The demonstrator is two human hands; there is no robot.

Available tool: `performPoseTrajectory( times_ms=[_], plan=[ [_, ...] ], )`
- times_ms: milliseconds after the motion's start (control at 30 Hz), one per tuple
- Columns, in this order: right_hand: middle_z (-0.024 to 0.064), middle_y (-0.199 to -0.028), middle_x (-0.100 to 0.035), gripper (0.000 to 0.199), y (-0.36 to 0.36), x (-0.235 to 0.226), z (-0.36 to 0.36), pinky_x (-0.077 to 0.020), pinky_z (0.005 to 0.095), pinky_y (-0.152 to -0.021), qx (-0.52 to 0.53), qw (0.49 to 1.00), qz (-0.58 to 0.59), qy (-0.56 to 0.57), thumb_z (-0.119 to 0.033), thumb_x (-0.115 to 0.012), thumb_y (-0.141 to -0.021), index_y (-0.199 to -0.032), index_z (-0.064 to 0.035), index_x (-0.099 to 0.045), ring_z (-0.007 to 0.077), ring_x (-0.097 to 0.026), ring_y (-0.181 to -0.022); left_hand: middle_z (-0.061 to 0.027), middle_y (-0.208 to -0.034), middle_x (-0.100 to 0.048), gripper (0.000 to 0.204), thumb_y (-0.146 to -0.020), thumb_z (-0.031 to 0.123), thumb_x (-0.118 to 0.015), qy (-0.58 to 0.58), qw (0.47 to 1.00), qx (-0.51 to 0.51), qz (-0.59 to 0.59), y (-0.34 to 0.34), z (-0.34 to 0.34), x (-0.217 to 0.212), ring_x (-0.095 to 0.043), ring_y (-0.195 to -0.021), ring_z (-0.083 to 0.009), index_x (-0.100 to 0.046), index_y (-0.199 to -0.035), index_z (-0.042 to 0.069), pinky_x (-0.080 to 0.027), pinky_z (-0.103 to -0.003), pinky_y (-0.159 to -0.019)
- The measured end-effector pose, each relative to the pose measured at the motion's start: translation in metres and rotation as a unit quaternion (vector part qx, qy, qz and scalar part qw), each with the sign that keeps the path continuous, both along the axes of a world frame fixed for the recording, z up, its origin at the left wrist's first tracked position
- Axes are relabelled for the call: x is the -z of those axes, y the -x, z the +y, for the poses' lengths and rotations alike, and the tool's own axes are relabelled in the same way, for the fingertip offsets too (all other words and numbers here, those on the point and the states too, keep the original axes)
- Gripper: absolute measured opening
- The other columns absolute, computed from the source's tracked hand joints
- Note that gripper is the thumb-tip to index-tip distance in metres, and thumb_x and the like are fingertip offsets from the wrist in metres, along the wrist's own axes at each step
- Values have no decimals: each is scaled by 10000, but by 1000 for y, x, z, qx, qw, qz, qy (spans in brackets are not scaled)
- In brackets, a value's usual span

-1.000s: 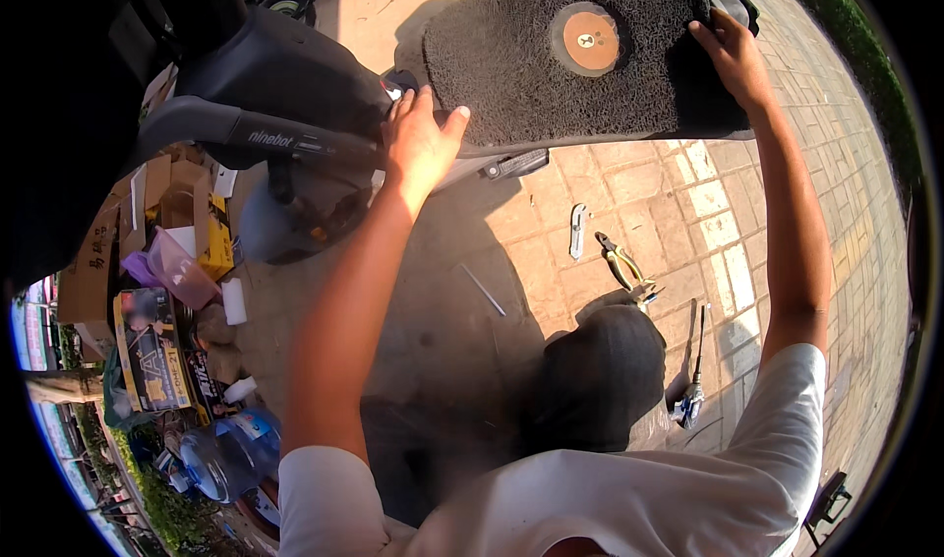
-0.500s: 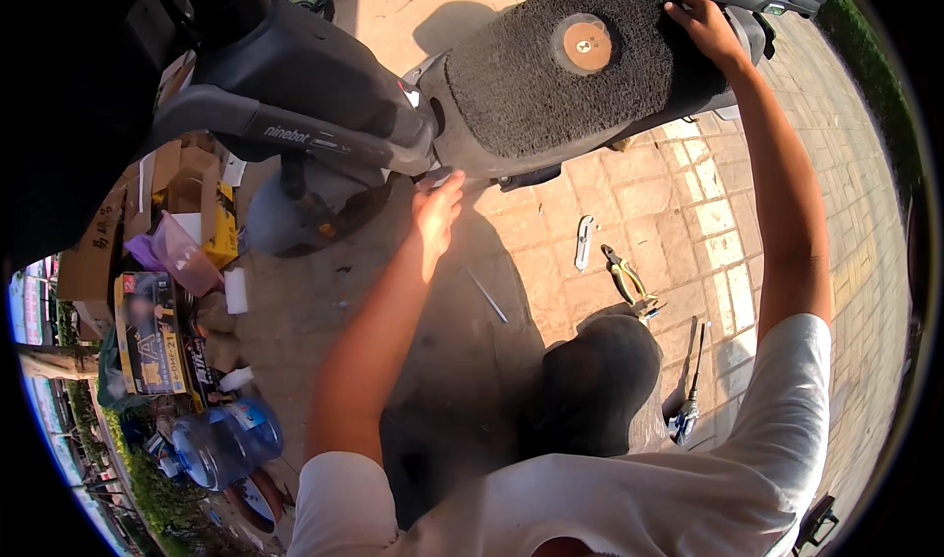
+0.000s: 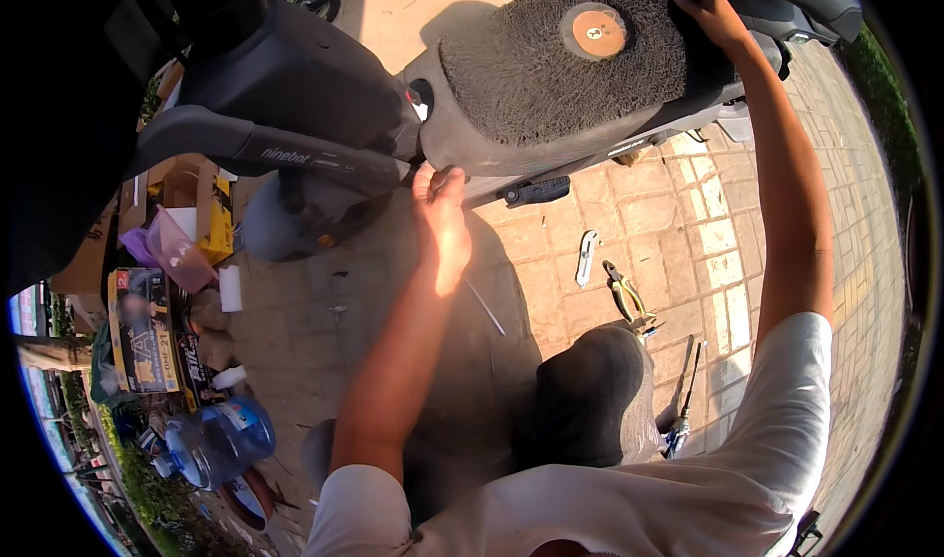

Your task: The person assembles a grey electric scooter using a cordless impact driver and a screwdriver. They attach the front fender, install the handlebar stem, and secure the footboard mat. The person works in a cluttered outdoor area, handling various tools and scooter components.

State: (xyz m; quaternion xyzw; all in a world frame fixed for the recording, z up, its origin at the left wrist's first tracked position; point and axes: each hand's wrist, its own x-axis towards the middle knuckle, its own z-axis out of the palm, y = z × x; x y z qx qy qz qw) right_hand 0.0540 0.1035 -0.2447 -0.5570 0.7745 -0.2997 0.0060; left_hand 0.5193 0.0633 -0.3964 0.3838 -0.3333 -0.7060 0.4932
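Left hand: raised on an outstretched arm, fingers extended, fingertips at the lower edge of the scooter footboard.
Right hand: arm fully extended, fingers curled at the footboard's far right corner.

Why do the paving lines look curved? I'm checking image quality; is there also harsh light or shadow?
Head view: fisheye bending curves the brick paving toward the black rim; low warm sun glares on the left hand and right hand; the person's dark shadow falls across the ground; the scooter body is underexposed at upper left.
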Motion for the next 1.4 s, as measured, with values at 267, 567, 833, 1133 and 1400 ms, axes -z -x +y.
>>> performPoseTrajectory(
  times_ms=[267,567,833,1133,1400],
  plan=[
    [228,-932,-651,376,6,26,-33,-475,410,-811,70,991,103,-47,-346,-623,-835,-973,4,-634,390,-614,-920,-43,-1047,-566,303,-875,76,-625,-66,991,78,-85,4,-10,-1,-601,-953,-209,-508,-1151,30,-471,-363,-875],
    [254,-1024,-634,386,1,25,-3,-479,409,-855,34,998,14,-48,-202,-665,-767,-1083,16,-616,389,-603,-994,-61,-1106,-551,582,-837,121,-675,-74,967,191,-153,-4,-21,4,-561,-1061,-224,-362,-1318,21,-425,-376,-932],
    [183,-1119,-612,415,-58,84,54,-460,399,-914,154,960,45,229,-178,-696,-763,-1138,-33,-592,356,-568,-1070,-41,-1043,-541,383,-818,81,-676,-61,981,180,-45,-7,-11,1,-550,-1015,-204,-479,-1145,44,-393,-399,-991],
    [123,-1051,-643,537,-43,86,62,-327,561,-927,204,973,101,-31,-546,-598,-805,-1064,-79,-657,292,-563,-1075,-54,-1040,-569,304,-831,83,-663,-91,979,179,-37,-10,-25,11,-571,-1057,-283,-517,-1096,55,-415,-406,-974],
    [187,-867,-675,497,-75,-14,71,-502,399,-767,180,972,150,15,-484,-641,-775,-954,-21,-666,335,-652,-857,-113,-1042,-585,295,-866,176,-644,-60,975,200,-81,-14,-17,13,-605,-1004,-281,-515,-1097,46,-464,-395,-899]
  ],
)
